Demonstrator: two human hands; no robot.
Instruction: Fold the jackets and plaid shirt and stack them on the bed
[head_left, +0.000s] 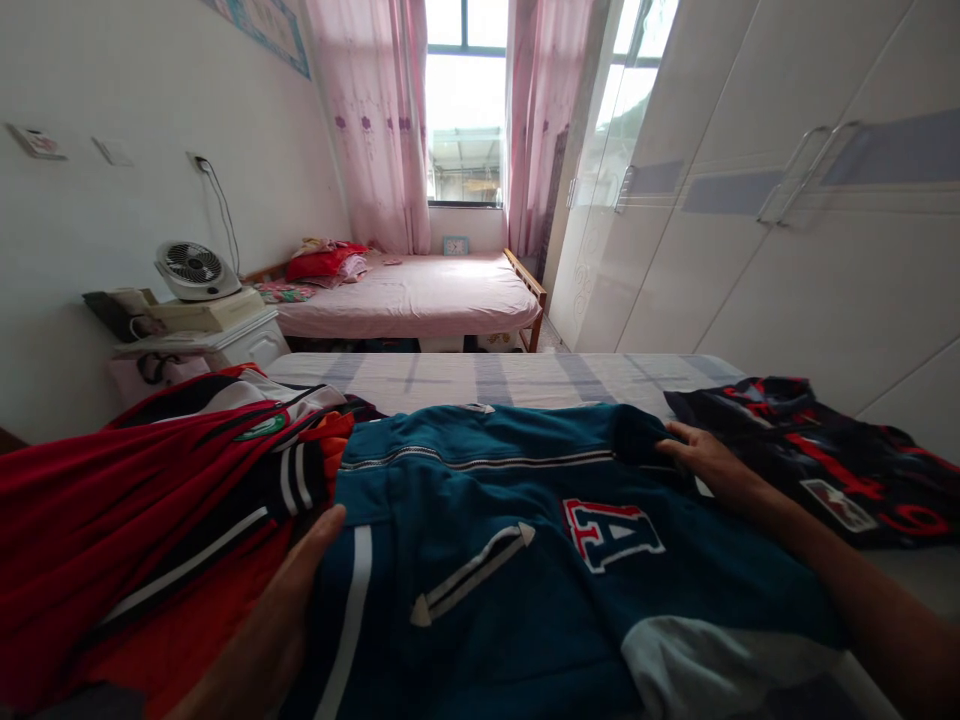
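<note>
A teal zip-up jacket lies spread sideways in front of me, its zipper running across the upper part. It has a white-edged letter A patch, a pocket with pale trim and a grey sleeve. My right hand pinches the dark collar at the jacket's right end. At the opposite end, my left hand rests along the hem beside a white stripe; most of its fingers are hidden, so its grip is unclear. To the left of that hand lies a heap of red, orange and black jackets.
A black and red printed garment lies to the right on the checked bed sheet. Beyond are a pink-covered bed and a window. White wardrobes line the right side; a small fan stands on the left cabinet.
</note>
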